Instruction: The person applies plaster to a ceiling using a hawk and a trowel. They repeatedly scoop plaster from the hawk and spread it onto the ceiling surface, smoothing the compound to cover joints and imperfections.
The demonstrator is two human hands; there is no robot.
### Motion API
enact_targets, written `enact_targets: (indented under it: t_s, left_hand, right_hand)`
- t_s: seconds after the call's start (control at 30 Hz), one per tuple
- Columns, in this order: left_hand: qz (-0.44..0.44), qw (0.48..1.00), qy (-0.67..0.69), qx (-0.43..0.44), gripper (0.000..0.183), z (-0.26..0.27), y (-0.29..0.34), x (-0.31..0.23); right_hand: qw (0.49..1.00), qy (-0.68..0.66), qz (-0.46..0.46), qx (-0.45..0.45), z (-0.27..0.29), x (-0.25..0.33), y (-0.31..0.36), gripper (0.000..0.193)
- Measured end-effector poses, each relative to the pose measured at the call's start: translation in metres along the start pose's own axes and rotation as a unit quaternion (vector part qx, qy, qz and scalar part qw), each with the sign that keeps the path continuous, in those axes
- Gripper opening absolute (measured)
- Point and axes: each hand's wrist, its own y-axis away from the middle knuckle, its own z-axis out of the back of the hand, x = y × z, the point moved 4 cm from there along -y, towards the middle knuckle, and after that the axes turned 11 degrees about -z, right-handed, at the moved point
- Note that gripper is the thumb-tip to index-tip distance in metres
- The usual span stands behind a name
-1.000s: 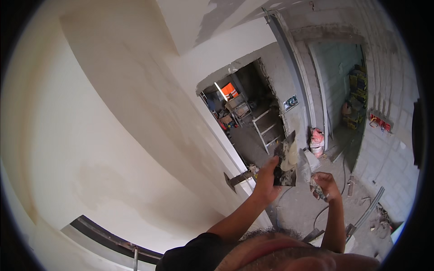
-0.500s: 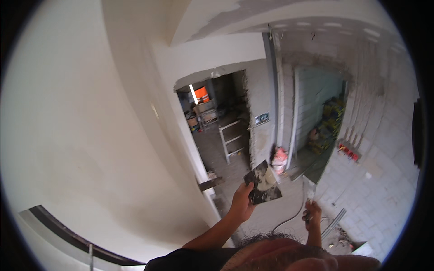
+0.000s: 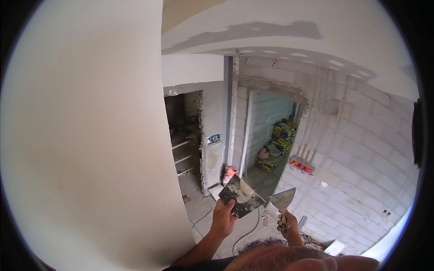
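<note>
My left hand grips the edge of a dark, flat plastering hawk, thumb on top. A pale lump of plaster sits on the board, and smears mark the rest of its face. To the right, my right hand is closed round the handle of a pointing trowel. The trowel's blade points up and slightly right, apart from the hawk. Some pale residue shows near the handle.
A smooth plastered wall fills the left side. Ahead are two doorways, with stacked bags inside the right one. A block wall with red electrical boxes stands right. A cable crosses the floor.
The view has swung right, so the doorways sit further left and more block wall shows. The trowel's blade has turned and now shows its broad face. Both hands keep their holds.
</note>
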Motion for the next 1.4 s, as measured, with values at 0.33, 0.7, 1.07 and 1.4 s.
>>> enact_targets:
  t_s: [0.33, 0.7, 1.07, 1.4]
  left_hand:
    - [-0.015, 0.999, 0.044, 0.007, 0.04, -0.009, 0.01, -0.006]
    - [0.01, 0.993, 0.117, 0.006, 0.042, -0.009, 0.018, -0.005]
    - [-0.083, 0.993, 0.078, 0.032, 0.043, -0.022, 0.028, -0.01]
    - [-0.151, 0.981, 0.058, 0.105, 0.029, -0.012, 0.061, 0.011]
  right_hand:
    - [0.997, -0.007, 0.057, -0.055, 0.016, 0.006, 0.047, 0.023]
    - [0.992, 0.064, 0.066, -0.089, 0.014, -0.008, 0.089, 0.029]
    - [0.986, 0.042, 0.082, -0.137, 0.087, -0.08, 0.095, 0.027]
    - [0.973, 0.127, 0.187, 0.033, -0.02, -0.032, 0.236, 0.035]
